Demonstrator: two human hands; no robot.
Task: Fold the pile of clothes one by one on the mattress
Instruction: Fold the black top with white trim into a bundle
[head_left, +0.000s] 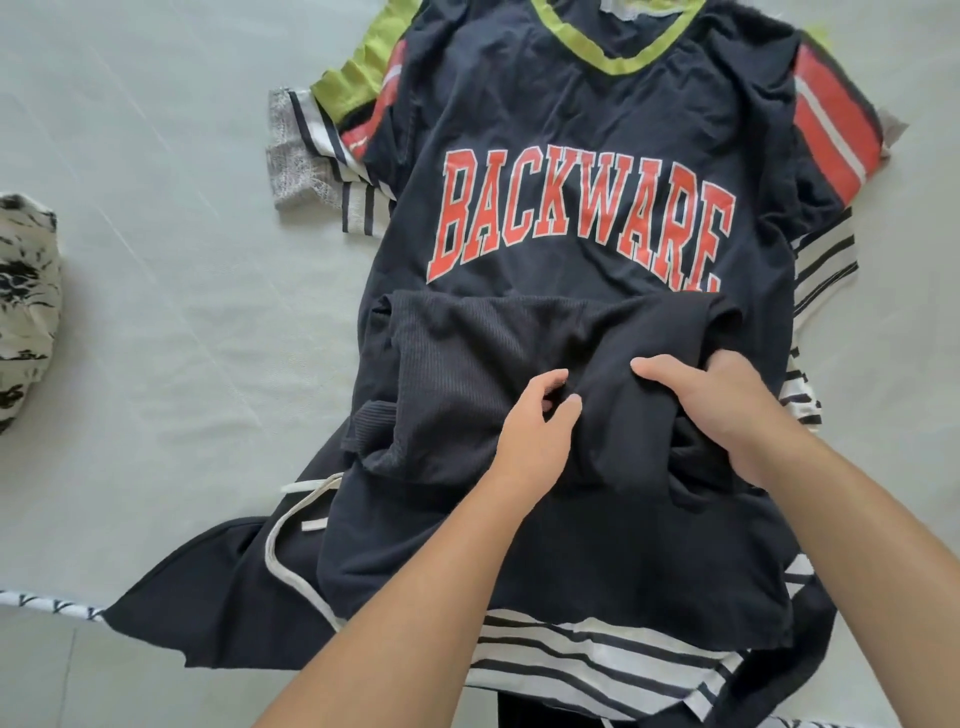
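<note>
My left hand (537, 415) pinching the ribbed dark garment (467, 384), my right hand (727, 410) gripping its bunched right side, garment lying on the jersey (582, 156) atop the pile, striped shirt (597, 654) underneath, all on the mattress (156, 260), patterned cloth (26, 306) far left.

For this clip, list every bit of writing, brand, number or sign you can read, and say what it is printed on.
"BACKWARE": large red block letters with white outlines, arched across the chest of the dark T-shirt with the green collar. The right end of the word runs into a fold, so more letters may be hidden.

The neck label inside that collar is cut off by the frame's edge; unreadable.

No other writing, numbers or signs are visible on the other clothes or the mattress.
</note>
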